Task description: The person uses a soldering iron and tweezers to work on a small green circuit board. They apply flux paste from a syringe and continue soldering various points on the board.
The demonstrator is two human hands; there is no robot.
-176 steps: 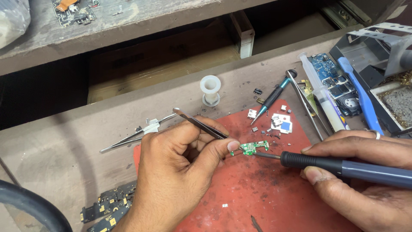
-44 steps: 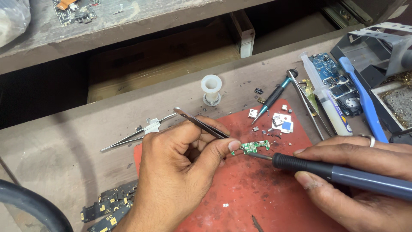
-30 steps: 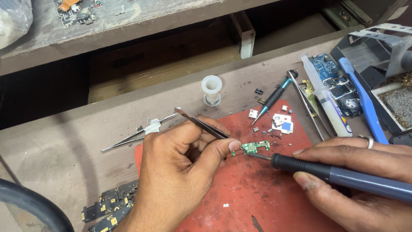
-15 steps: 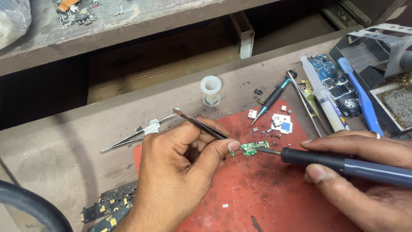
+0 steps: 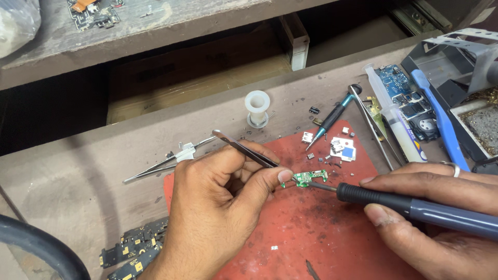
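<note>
1. Soldering work under way, judged from the layout: small green circuit board [image 5: 309,178] pinned on the red work mat [image 5: 321,233], iron tip touching its right end.
2. Left hand [image 5: 218,207] clenched around black tweezers [image 5: 244,149], thumb and forefinger pressing the tips against the board's left edge.
3. Right hand [image 5: 441,207] wrapped around the soldering iron [image 5: 415,207], black grip forward, blue-grey barrel running back toward the wrist; a ring on one finger.
4. Done so far, as far as visible: board placed and steadied, tip brought into contact. Whether any joint is finished: cannot tell, too small to see.
5. Left, by judgement: completing the joint, lifting the iron, releasing the board.
6. Look of the board: narrow, green, longer than wide, with tiny metallic parts on top and a gold-coloured spot near the left end; lying flat, near the mat's middle.
7. Nearby on the mat: loose small components [image 5: 340,148], white and blue scraps among them, just beyond the board.
8. Further off on the wooden bench [image 5: 78,176]: a white solder spool [image 5: 257,108], spare silver tweezers [image 5: 166,161], a teal-handled screwdriver [image 5: 329,120], a syringe [image 5: 397,124], a blue phone board [image 5: 404,98], black flex boards [image 5: 132,249] at lower left.
</note>
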